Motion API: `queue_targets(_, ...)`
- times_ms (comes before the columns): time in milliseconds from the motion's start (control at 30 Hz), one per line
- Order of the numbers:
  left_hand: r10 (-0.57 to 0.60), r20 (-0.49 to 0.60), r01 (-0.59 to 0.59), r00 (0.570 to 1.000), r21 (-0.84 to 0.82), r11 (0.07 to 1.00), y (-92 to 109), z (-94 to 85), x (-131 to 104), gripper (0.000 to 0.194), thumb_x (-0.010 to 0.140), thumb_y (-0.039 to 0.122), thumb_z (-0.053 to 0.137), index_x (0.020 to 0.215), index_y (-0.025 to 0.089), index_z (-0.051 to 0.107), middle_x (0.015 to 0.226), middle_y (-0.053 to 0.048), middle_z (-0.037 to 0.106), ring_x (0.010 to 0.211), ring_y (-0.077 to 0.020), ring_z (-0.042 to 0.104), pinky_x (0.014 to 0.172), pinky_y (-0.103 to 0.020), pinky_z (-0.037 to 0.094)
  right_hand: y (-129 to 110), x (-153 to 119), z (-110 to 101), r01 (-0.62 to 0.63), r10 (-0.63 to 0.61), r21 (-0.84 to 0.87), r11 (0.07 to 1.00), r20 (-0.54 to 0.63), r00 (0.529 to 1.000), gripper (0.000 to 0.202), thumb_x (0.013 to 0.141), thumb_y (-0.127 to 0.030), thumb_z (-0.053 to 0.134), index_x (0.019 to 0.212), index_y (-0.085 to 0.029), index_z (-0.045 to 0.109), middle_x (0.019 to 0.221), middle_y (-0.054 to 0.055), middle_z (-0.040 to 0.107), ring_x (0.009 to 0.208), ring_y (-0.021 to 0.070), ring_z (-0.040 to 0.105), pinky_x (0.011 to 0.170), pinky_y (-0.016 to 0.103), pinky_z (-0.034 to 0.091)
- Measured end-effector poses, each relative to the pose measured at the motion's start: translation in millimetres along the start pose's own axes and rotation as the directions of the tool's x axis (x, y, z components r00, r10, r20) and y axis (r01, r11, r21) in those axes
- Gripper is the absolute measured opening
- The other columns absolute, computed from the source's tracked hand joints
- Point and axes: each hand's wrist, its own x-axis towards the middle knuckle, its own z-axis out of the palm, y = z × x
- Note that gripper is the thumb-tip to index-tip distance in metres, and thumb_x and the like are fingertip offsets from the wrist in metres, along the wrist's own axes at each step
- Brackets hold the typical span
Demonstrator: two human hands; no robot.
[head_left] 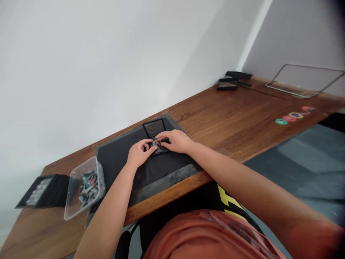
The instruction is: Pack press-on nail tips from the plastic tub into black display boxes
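Observation:
A small black box [154, 128] lies on a dark mat [115, 153], its lid with a clear window raised at the back. My left hand [140, 151] is at the box's left side, thumb and fingertips closed around a small pale piece [154, 143] inside it. From the right, my right hand [175, 141] reaches over the box, with its thumb and index finger bent near the same small pieces. What its fingertips hold, if anything, is too small to make out.
A clear plastic tub [101, 176] of small wrapped pieces stands left, beside an open black box [58, 190] with white contents. Black boxes [228, 84], a wire frame [300, 65] and round stickers [295, 115] are on the wooden table [215, 115] to the right.

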Motion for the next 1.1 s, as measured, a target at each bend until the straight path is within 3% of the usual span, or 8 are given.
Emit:
queue_targets(167,0.002,-0.014,-0.002,1.000,0.044,0.999,3,-0.3,-4,0.033,0.083,0.053,0.068,0.100,0.024,0.074,0.063,0.006,0.051,0.058,-0.0130,0.047,0.060,-0.029,0.033,4,4,3,-0.047,0.045,0.128,0.991,0.018,0.999,0.027,0.082,-0.019,0.073,0.109,-0.024,0.074,0.101,-0.002,0.081,0.065,0.0125,0.064,0.068,0.027,0.046)
queue_targets(333,0.025,-0.002,-0.024,1.000,0.085,0.996,8,-1.9,-8,0.034,0.085,0.053,0.067,0.104,0.026,0.074,0.064,0.005,0.053,0.061,-0.0136,0.050,0.060,-0.029,0.033,8,7,5,-0.079,0.074,0.234,0.969,0.032,0.997,0.034,0.080,-0.022,0.073,0.113,-0.022,0.071,0.100,0.001,0.081,0.053,0.0093,0.050,0.060,0.026,0.043)
queue_targets(533,0.030,0.005,-0.030,1.000,0.120,0.992,12,-3.1,-10,0.039,0.083,0.055,0.069,0.108,0.027,0.076,0.069,0.003,0.058,0.064,-0.0144,0.053,0.060,-0.030,0.032,9,8,6,-0.123,0.108,0.306,0.944,0.066,0.992,0.040,0.078,-0.025,0.071,0.118,-0.020,0.067,0.107,0.006,0.079,0.049,0.0082,0.043,0.053,0.026,0.040)
queue_targets(1100,0.049,0.046,-0.055,0.998,0.133,0.990,11,-6.3,-9,0.041,0.082,0.058,0.072,0.112,0.031,0.081,0.066,0.001,0.065,0.060,-0.0147,0.055,0.058,-0.029,0.031,11,10,5,-0.133,0.105,0.384,0.913,0.093,0.990,0.040,0.070,-0.027,0.074,0.108,-0.017,0.068,0.097,0.006,0.077,0.048,0.0065,0.040,0.049,0.024,0.036)
